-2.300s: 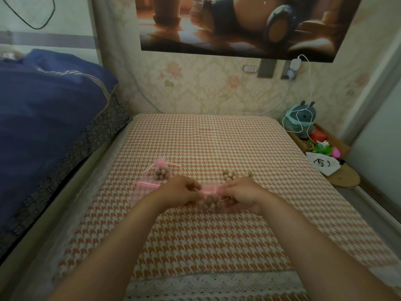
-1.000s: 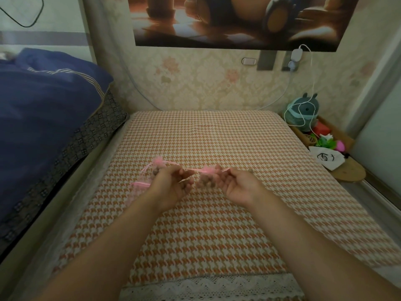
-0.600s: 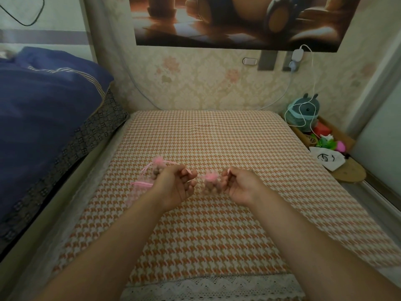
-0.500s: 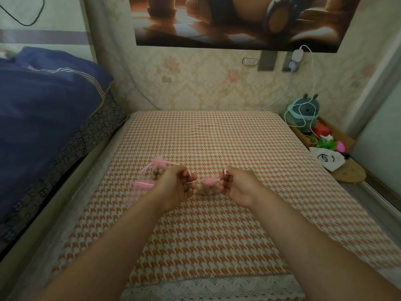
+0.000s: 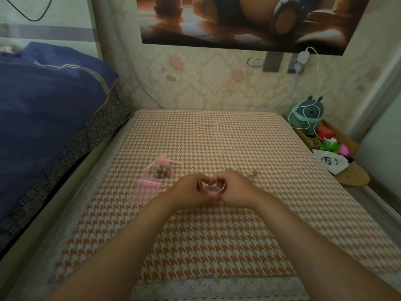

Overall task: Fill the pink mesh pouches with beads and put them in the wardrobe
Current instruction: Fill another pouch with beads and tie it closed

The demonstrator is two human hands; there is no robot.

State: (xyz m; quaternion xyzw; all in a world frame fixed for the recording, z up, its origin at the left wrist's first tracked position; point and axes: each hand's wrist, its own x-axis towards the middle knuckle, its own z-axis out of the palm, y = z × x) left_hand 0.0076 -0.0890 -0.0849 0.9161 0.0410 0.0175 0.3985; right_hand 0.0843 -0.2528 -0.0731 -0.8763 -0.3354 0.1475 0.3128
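Note:
My left hand [image 5: 191, 190] and my right hand [image 5: 235, 189] meet fingertip to fingertip over the houndstooth cloth [image 5: 217, 235], both pinching the pink drawstring of a pink mesh pouch [image 5: 211, 193] that is mostly hidden between them. A filled, tied pink pouch of tan beads [image 5: 163, 170] lies to the left. A flat, empty pink pouch [image 5: 145, 190] lies just in front of it. A few loose tan beads [image 5: 251, 173] show behind my right hand.
A blue quilt [image 5: 50, 118] covers the bed on the left. At the right edge sit a teal plush toy [image 5: 307, 114] with a white cable, a white drawstring bag [image 5: 328, 162] and small toys on a wooden stand. A wallpapered wall stands behind.
My hands had pulled apart, stretching the pouch's drawstrings sideways; now they have come back together over the pouch, lower on the cloth.

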